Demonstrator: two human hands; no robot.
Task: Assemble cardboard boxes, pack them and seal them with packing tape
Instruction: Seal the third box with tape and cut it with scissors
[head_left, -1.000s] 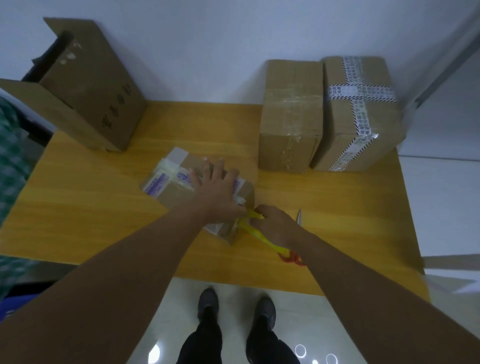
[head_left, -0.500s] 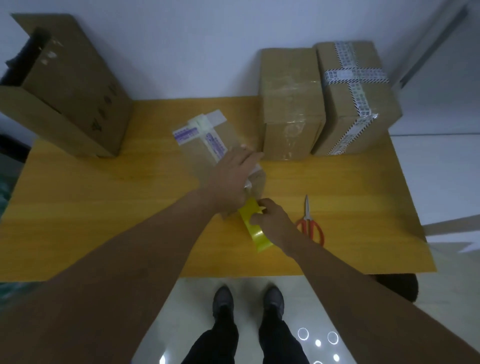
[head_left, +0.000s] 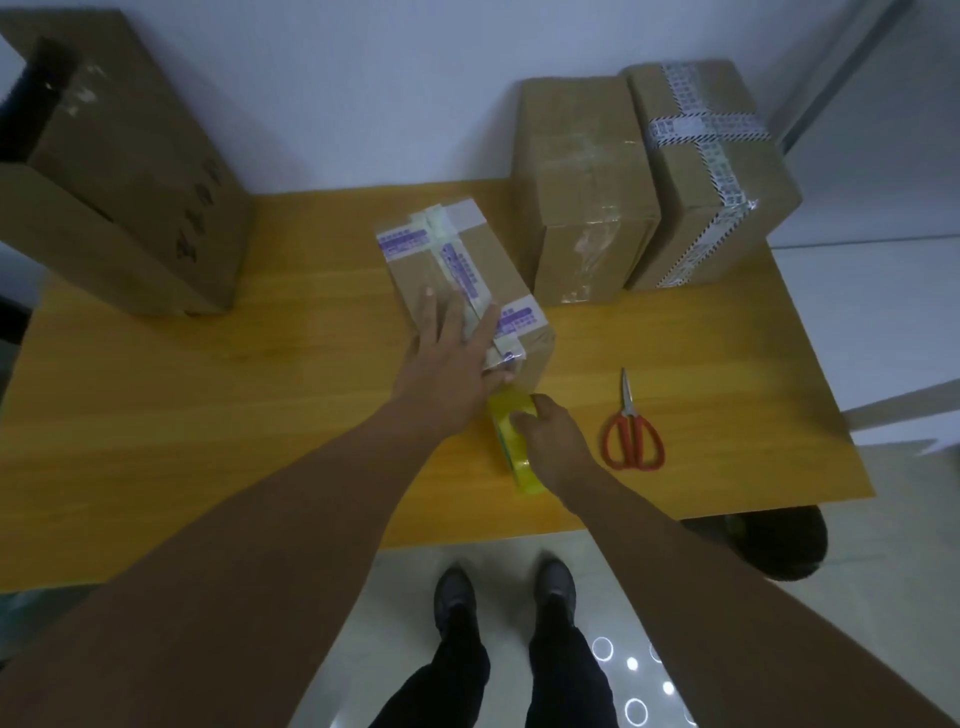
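Having swung round since a second ago, the small brown purple-taped cardboard box is lying on the wooden bench, long axis pointing away-left, left hand pressing it with straight fingers, right hand gripping a yellow tape roll at its near end.

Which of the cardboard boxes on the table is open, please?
The large box at the far left: its top gapes, showing a dark inside. The small box under the left hand, the clear-taped box and the striped-tape box beside it are taped shut.
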